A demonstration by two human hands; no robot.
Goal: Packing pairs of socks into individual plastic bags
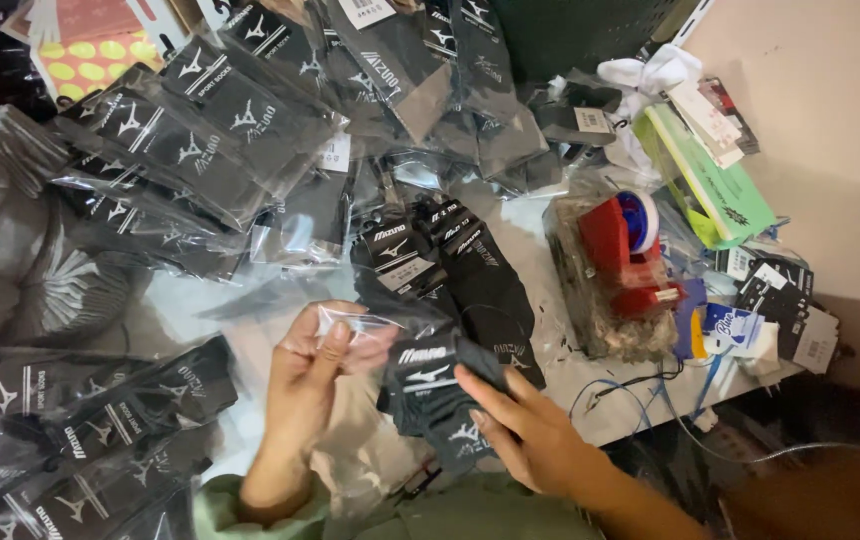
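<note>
Folded black socks [430, 385] near centre, half inside a clear plastic bag [355, 330]. Left hand [305, 375] pinches the bag's open edge, fingers closed on it. Right hand [525, 430] presses on the socks, fingers nearly flat, pushing rather than gripping. More loose black socks [480, 275] just beyond. Bagged sock packs [200, 130] piled far left and near left. Red tape dispenser [625, 245] right, green box [715, 180] far right, on the pale surface [540, 225].
</note>
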